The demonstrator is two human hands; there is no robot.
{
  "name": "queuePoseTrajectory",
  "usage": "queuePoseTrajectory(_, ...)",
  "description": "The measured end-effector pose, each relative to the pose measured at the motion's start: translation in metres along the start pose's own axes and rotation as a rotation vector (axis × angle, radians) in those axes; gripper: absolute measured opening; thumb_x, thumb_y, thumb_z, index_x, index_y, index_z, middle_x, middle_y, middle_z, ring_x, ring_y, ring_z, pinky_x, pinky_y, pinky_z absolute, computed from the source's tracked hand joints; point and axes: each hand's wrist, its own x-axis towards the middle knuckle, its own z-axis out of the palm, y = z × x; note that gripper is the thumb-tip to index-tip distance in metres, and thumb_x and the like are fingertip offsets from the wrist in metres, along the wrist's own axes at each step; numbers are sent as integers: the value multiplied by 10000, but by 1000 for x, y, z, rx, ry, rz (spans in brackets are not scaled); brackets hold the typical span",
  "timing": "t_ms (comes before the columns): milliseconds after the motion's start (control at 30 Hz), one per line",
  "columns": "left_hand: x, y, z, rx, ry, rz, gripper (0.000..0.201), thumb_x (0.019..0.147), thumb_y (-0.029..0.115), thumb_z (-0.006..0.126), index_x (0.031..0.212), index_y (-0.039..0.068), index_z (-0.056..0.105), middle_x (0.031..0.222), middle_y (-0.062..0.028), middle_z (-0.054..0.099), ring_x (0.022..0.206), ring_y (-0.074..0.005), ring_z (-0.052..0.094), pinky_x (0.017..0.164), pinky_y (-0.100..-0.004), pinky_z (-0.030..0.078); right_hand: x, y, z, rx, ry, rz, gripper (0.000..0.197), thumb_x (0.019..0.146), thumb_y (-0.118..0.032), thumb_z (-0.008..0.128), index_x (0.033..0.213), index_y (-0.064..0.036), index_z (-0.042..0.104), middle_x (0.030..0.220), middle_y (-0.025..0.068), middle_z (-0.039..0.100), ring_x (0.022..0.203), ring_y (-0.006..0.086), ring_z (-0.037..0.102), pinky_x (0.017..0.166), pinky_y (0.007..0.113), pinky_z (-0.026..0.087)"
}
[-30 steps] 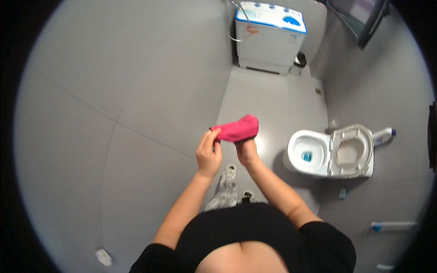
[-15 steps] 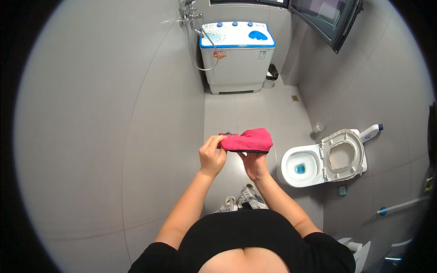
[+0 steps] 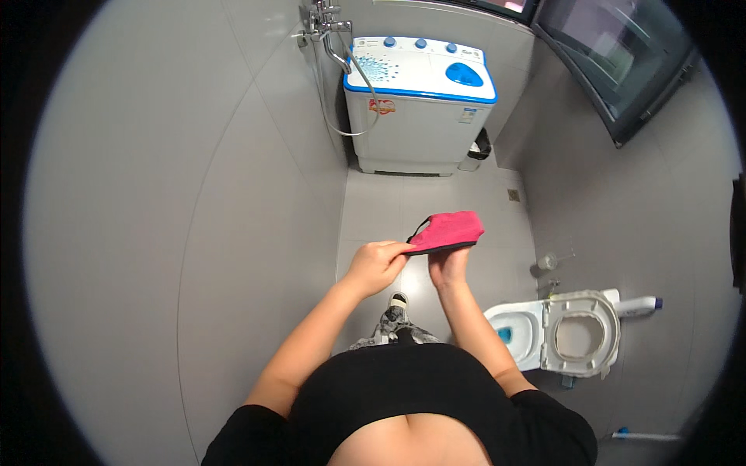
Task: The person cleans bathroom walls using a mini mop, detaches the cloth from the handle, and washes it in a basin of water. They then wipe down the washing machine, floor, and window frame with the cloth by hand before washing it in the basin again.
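Between my hands is a piece of pink fabric [image 3: 451,227] with black edging, shaped like a soft cap or pouch; its exact kind is unclear. A thin black strap or edge forms a loop at its left end. My left hand [image 3: 378,266] pinches that left end at the lower black edge, fingers closed. From below, my right hand [image 3: 448,266] holds the fabric's right part; its fingers are mostly hidden under or inside the cloth.
Ahead stands a white and blue washing machine [image 3: 420,128], with a shower tap [image 3: 330,29] to its left and a small bin [image 3: 475,151] beside it. A toilet [image 3: 517,314] is at right, below an open window [image 3: 622,70]. Grey walls enclose the narrow floor.
The washing machine looks nearer and the toilet sits lower, as I have stepped forward. The pink fabric is turned slightly, with its black loop now showing. Both hands keep hold.
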Motion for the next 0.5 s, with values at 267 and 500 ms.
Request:
queuePoseTrajectory(267,126,-64,-2,108,-98,-48,490,884,111,581,1363,190,510,836,-106,670,656,-276,638,652,-352,509,162,-22,18,44,183,52,476,959,-573,390,1092,-129,500,1000,43,582,913,223,579,758,404,510)
queuePoseTrajectory(500,263,-148,-60,-210,13,-367,470,908,76,575,1367,94,479,807,-43,645,710,-94,634,656,-249,501,285,-51,17,-67,108,-141,424,962,-553,412,1003,-134,465,859,0,486,704,159,479,600,320,426)
